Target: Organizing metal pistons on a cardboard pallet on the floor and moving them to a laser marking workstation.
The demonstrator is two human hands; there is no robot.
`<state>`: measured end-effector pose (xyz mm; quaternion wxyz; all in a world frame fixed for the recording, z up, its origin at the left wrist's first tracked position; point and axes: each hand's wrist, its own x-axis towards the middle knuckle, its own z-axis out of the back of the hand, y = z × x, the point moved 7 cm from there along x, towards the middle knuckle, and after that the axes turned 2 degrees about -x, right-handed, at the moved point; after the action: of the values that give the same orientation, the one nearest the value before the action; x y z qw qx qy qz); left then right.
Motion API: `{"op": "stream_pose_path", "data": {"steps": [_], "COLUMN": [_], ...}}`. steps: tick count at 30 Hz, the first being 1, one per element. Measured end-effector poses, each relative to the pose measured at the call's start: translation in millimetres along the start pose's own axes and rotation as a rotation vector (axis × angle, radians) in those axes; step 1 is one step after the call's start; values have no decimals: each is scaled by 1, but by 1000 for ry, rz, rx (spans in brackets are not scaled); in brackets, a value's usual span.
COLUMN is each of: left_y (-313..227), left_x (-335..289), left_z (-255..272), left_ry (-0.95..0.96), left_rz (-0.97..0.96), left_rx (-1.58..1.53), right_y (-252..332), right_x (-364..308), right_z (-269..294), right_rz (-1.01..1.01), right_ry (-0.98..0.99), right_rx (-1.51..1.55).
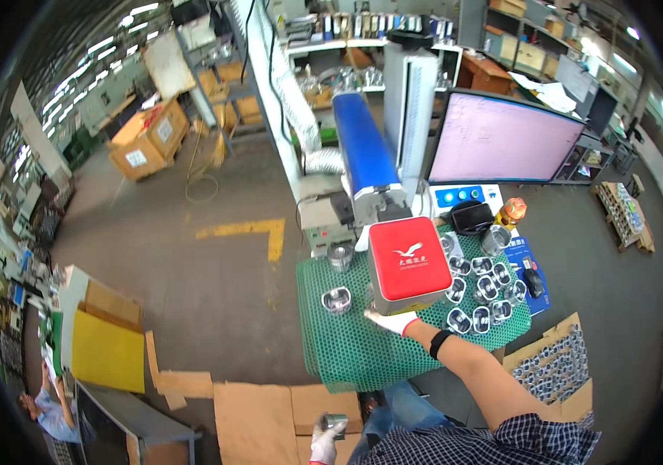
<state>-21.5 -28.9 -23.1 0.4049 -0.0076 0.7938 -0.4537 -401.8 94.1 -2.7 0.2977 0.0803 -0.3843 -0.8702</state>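
My left hand (322,447), in a white glove, is low in front of the table edge. It is closed on a shiny metal piston (336,425), seen only in part. My right hand (393,321), also gloved, reaches under the red-topped head (410,260) of a machine with a blue body (364,143). That head hides most of its fingers, so whether they hold anything does not show. Left of it, a piston (337,300) rests on the green mat (362,364), with another piston (340,256) behind. Several more pistons (481,319) sit to the right.
A monitor (502,139) stands behind the table's right side. Near it are a black case (472,218), an orange-capped bottle (512,211) and a mouse (533,282). Cardboard with rows of metal parts (552,364) lies lower right. At far left is a person (56,411).
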Motion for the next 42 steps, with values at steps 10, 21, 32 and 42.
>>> {"op": "stream_pose_path", "data": {"steps": [10,21,32,42], "left_y": [-39,-87,-162,-137], "left_x": [53,4,-36,-19], "left_z": [-27,-120,-177,-95], "left_ry": [60,148,222,198], "left_rz": [-123,-357,-622,-309], "left_rx": [519,1072,806,216], "right_y": [100,26,151,184], "right_x": [-126,-245,-175,-149], "right_z": [75,23,23,-11], "right_rz": [69,-646,-743,-891], "right_ry": [-141,182,360,533], "right_rx": [-398,341,1872,1689]}}
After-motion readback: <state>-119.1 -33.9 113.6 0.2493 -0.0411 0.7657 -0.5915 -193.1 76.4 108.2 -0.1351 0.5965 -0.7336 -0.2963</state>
